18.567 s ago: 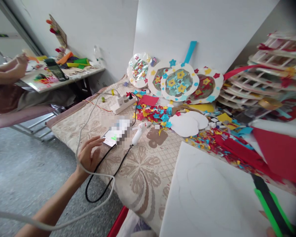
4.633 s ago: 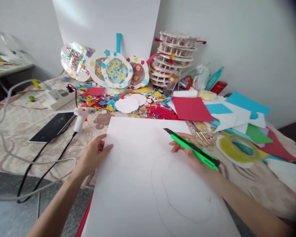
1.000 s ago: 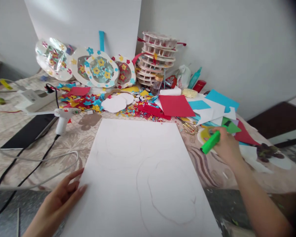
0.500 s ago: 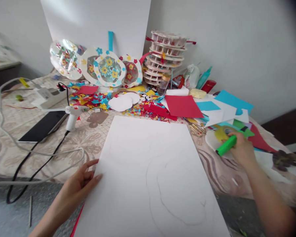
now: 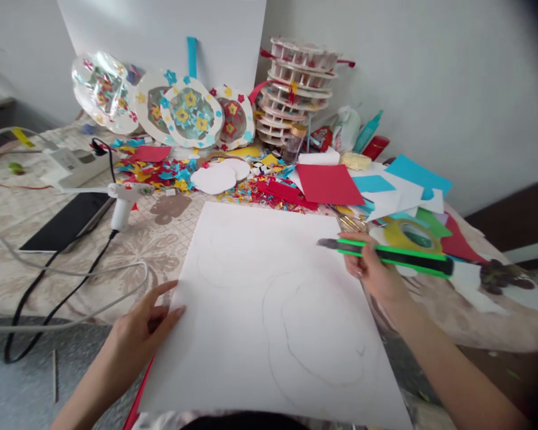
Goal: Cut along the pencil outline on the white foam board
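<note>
A large white sheet (image 5: 224,340) with faint, wavy pencil outlines lies in front of me, overhanging the table's near edge. At its left edge, my left hand (image 5: 146,319) grips it, thumb on top and some fingers hidden. Over the sheet's upper right side, my right hand (image 5: 376,272) is closed around a green and black utility knife (image 5: 419,260). The knife's blade end points left and seems just above the paper. Behind the knife's handle sits a roll of yellow tape (image 5: 397,232). Red material (image 5: 138,397) shows under the sheet's lower left edge.
A white glue gun (image 5: 123,206), a black tablet-like slab (image 5: 67,221) and cables lie left. Colourful paper scraps, a red paper square (image 5: 329,184) and white scalloped cutouts (image 5: 213,178) spread behind the sheet. Decorated round panels (image 5: 192,110) and a tiered white structure (image 5: 296,89) stand at the back.
My right hand has brought the green utility knife from beside the tape roll leftward over the sheet, its blade end now pointing left. My left hand stays at the sheet's edge. The view has shifted slightly.
</note>
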The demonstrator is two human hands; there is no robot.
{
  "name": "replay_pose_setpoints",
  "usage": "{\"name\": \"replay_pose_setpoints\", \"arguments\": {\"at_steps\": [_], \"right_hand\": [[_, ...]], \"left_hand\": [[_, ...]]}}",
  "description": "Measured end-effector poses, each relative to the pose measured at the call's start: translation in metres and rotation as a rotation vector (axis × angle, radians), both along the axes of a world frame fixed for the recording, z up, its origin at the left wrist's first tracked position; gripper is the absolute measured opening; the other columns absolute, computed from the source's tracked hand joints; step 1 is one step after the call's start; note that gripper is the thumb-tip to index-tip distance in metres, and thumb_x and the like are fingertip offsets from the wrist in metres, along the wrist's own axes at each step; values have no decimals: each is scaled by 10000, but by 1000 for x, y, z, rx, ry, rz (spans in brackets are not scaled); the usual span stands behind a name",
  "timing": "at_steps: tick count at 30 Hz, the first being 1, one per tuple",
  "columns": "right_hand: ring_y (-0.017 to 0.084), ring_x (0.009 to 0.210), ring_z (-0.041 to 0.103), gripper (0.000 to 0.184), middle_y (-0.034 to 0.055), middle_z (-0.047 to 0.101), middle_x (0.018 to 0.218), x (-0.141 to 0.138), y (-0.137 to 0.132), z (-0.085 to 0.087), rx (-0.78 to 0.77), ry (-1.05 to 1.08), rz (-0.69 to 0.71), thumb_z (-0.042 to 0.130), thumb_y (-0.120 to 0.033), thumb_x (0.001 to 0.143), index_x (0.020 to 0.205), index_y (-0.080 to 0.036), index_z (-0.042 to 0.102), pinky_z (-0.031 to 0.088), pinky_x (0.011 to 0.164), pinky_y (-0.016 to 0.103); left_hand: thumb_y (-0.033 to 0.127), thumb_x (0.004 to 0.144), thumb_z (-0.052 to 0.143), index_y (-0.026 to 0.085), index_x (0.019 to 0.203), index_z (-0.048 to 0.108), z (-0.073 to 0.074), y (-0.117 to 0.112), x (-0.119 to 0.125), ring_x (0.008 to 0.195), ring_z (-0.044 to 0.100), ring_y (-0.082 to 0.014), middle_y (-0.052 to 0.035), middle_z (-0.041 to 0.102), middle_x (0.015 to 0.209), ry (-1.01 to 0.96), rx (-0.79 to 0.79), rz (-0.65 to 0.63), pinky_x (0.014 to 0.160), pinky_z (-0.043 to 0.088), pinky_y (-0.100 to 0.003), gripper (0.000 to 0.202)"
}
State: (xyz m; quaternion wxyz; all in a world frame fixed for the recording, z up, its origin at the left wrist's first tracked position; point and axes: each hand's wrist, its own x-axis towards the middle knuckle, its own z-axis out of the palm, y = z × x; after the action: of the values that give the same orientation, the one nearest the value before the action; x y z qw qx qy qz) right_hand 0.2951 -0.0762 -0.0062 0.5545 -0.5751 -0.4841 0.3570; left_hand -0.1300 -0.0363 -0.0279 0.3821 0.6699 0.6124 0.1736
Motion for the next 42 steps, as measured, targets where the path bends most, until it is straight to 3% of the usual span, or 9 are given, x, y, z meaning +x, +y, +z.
{"name": "replay_pose_setpoints", "arguments": {"at_steps": [4, 10, 13, 22, 26, 29, 31, 36, 42], "right_hand": [[93, 423, 294, 268, -78, 310, 506, -28, 7, -3, -102, 124, 183, 613, -442, 874, 971, -193, 631, 190, 421, 247], [73, 414, 311, 241, -78, 380, 511, -55, 25, 1, -131, 159, 375, 642, -423, 847, 904, -190, 615, 219, 406, 220], [69, 422, 337, 245, -64, 438, 551, -64, 36, -5, -141, 167, 479, 646, -415, 851, 940, -190, 613, 230, 409, 215], [61, 410, 298, 236, -71, 418, 540, -72, 48, -32, -169, 280, 450, 639, -411, 849, 911, -185, 612, 178, 382, 205], [61, 406, 288, 248, -76, 399, 519, -72, 47, -35, -171, 315, 432, 664, -416, 831, 897, -181, 624, 174, 382, 206], [55, 403, 281, 236, -73, 411, 520, -71, 47, -38, -158, 331, 422, 662, -411, 840, 900, -186, 629, 164, 384, 205], [52, 406, 282, 229, -65, 436, 533, -71, 48, -40, -154, 337, 421, 660, -409, 845, 906, -190, 632, 163, 386, 205], [54, 393, 267, 235, -81, 368, 479, -71, 48, -41, -144, 372, 431, 664, -417, 845, 908, -192, 643, 162, 387, 206], [51, 416, 307, 253, -60, 420, 538, -73, 46, -38, -173, 366, 401, 661, -424, 844, 903, -179, 643, 179, 394, 204]], "left_hand": [[645, 781, 500, 249, 1235, 517, 4, 0, 3, 523, 589, -164, 21, 697, 667, 35, 13, -3, 491, 436, -226, 603], [609, 798, 514, 254, 1237, 523, 4, 0, 3, 514, 569, -155, 34, 684, 645, 40, 77, -12, 485, 404, -218, 565], [609, 816, 489, 253, 1235, 521, 5, 2, 3, 510, 564, -151, 41, 676, 639, 77, 98, -30, 506, 408, -222, 551], [600, 871, 401, 262, 1262, 505, 5, 2, 0, 557, 609, -179, 42, 634, 613, 274, 136, -98, 545, 400, -253, 527], [541, 882, 433, 241, 1182, 576, 5, 1, -4, 589, 617, -189, 14, 639, 672, 393, 326, -18, 544, 385, -272, 448], [468, 880, 497, 239, 1106, 610, 7, 0, 0, 587, 598, -152, 14, 642, 718, 225, 492, 5, 574, 424, -261, 340], [408, 868, 542, 251, 1038, 635, 8, 1, 7, 594, 594, -128, 17, 657, 761, 61, 521, -21, 583, 449, -242, 250], [354, 804, 657, 252, 861, 675, 6, 13, 26, 587, 594, -110, 33, 681, 726, -136, 483, 20, 560, 458, -218, 118], [404, 856, 588, 213, 799, 672, 1, 44, 42, 582, 624, -128, 14, 677, 639, -223, 416, -44, 579, 478, -235, 216]]}}
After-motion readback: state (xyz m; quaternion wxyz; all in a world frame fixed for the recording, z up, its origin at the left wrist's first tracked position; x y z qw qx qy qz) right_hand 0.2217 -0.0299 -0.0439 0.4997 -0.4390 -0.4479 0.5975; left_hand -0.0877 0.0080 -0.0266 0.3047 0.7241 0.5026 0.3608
